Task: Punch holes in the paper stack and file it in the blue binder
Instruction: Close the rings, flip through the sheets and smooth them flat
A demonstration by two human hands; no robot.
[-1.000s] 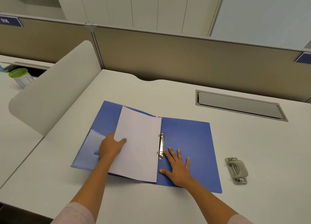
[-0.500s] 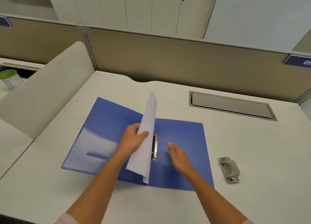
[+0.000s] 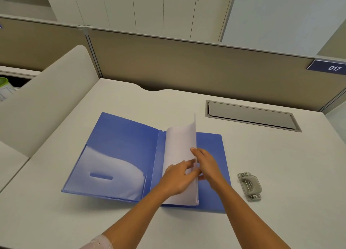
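The blue binder [image 3: 119, 151] lies open and flat on the white desk [image 3: 280, 174]. Its left inner cover has a clear pocket. The white paper stack [image 3: 179, 145] stands curved over the binder's right half, bound along the spine side, its free edge arching rightward. My left hand [image 3: 177, 177] presses on the stack's left face, fingers spread on the paper. My right hand [image 3: 206, 164] grips the stack's free edge from the right, thumb on the near face. The binder's ring clip is hidden behind paper and hands. The grey hole punch [image 3: 250, 186] rests on the desk right of the binder.
A tan partition wall [image 3: 187, 65] closes off the desk's back. A grey cable hatch [image 3: 250, 116] is set into the desk at the back right. A white curved side divider [image 3: 46, 99] rises at the left. A green-lidded cup [image 3: 3, 87] sits beyond it.
The paper stack has swung from lying on the left cover, through upright, over toward the right half. My right hand lifted off the binder and took the stack's edge; my left hand followed the paper rightward.
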